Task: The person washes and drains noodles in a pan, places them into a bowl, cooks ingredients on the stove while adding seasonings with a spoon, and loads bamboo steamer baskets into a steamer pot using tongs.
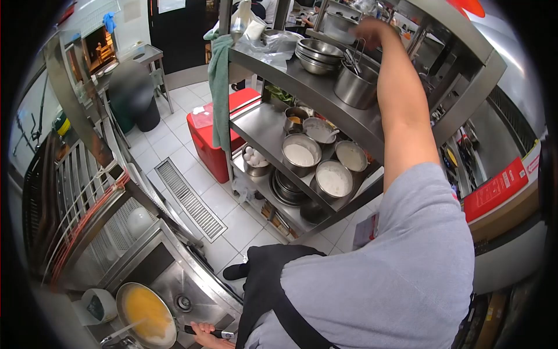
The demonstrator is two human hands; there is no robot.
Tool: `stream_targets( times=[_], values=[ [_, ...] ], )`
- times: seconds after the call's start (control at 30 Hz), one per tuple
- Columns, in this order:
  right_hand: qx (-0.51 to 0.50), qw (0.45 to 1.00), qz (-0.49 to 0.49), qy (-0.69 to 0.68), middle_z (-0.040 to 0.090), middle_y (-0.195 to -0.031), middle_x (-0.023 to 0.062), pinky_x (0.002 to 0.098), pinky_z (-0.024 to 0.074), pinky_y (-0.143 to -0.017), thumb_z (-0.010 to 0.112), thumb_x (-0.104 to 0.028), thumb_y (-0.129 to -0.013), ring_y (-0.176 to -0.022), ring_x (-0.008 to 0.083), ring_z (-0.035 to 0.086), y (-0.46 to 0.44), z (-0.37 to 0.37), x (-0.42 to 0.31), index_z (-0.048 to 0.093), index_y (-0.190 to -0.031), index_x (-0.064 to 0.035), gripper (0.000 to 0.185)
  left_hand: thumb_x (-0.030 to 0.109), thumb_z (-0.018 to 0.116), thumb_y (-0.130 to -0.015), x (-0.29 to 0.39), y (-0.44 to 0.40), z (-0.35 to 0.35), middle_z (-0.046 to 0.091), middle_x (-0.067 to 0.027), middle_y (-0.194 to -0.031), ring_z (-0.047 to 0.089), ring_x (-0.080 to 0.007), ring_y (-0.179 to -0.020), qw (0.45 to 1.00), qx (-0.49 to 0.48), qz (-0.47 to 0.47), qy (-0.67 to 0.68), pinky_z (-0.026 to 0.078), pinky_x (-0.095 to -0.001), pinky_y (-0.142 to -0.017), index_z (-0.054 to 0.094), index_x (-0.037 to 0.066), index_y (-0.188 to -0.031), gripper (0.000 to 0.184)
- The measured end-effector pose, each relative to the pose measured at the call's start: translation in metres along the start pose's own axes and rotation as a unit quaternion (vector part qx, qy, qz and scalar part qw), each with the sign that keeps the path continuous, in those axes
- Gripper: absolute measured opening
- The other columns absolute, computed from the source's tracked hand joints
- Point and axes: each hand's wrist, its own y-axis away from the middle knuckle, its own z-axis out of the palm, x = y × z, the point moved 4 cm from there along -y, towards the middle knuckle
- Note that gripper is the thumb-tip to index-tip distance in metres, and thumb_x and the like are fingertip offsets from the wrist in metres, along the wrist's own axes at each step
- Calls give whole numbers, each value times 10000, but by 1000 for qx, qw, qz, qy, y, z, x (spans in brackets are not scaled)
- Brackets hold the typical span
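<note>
My left hand (pixel 208 335) is closed round the black handle of a pan (pixel 148 311) at the bottom left, over the steel sink. Yellow liquid with pale foam lies in the pan, and a thin pale rod or stream crosses its lower edge. My right arm stretches up to the top shelf, where my right hand (pixel 372 34) is above a steel pot (pixel 356 84) that holds utensils. Its fingers are blurred and partly turned away. Stacked steel bowls (pixel 318 55) stand left of that pot.
The steel shelving (pixel 250 119) holds pots of white contents, a bowl of eggs (pixel 256 158) and dark pans. A red cooler (pixel 218 131) stands behind it. A floor drain (pixel 190 199) runs between shelf and sink. People are partly visible beyond the shelves.
</note>
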Motion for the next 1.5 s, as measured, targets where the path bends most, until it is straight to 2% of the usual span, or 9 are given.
stream_targets(
  times=[0.17,0.5,0.67,0.87,0.93,1.03,1.2,1.37,1.5],
  values=[
    [-26,982,22,-188,685,-993,130,380,554,-740,563,-623,-894,-855,254,671,108,37,-20,627,-1168,-29,658,306,610,-966,8,-2,-18,343,34,-574,324,-70,-455,1000,9,-13,16,307,-244,-402,394,140,-667,404],
    [551,827,84,-68,633,-1174,288,439,452,-993,790,-487,-707,-1128,448,592,341,53,-38,552,-1274,41,811,304,621,-967,5,0,-12,313,47,-569,311,-64,-455,999,-8,-28,39,308,-248,-405,364,166,-641,438],
    [478,862,122,-117,429,-1389,371,458,429,-1031,812,-394,-730,-1248,431,509,300,119,-6,342,-1394,134,970,263,657,-950,12,9,-11,333,33,-582,329,-75,-465,1000,0,-12,24,300,-250,-402,427,134,-702,361],
    [372,734,99,-559,508,-1418,192,389,384,-1070,774,-422,-775,-1308,271,477,195,142,4,520,-1334,62,783,227,614,-967,0,-2,-31,357,43,-553,302,-78,-416,999,-14,-22,21,259,-260,-375,445,132,-698,331],
    [326,802,32,-499,539,-1386,167,378,408,-1041,736,-428,-809,-1269,268,511,187,151,7,552,-1313,16,697,189,579,-977,1,9,-25,418,29,-609,352,-84,-437,995,94,-40,9,281,-241,-379,556,62,-992,131],
    [324,913,-65,-239,586,-1338,130,362,444,-997,680,-437,-861,-1209,264,561,160,137,24,600,-1282,-53,575,194,612,-964,10,23,-8,369,53,-577,335,-67,-425,994,74,-13,75,286,-253,-377,479,108,-854,193],
    [531,834,-153,-9,664,-1257,69,335,504,-924,585,-451,-947,-1110,258,646,218,73,-52,681,-1229,-168,411,134,622,-938,22,43,6,418,26,-566,396,-72,-411,993,35,-41,106,362,-266,-364,472,75,-812,205],
    [123,765,-621,-117,604,-1319,137,339,453,-995,492,-116,-1001,-1156,231,579,384,243,-290,661,-1154,42,277,111,608,-942,24,40,7,456,5,-578,417,-72,-414,992,33,-41,117,374,-263,-356,477,64,-817,187],
    [-302,782,-544,-44,628,-1143,278,416,477,-919,619,-226,-906,-1096,348,622,482,457,-383,508,-1321,40,505,109,605,-934,22,50,11,457,4,-573,421,-79,-408,991,65,-37,115,383,-271,-353,469,72,-787,204]
  ],
)
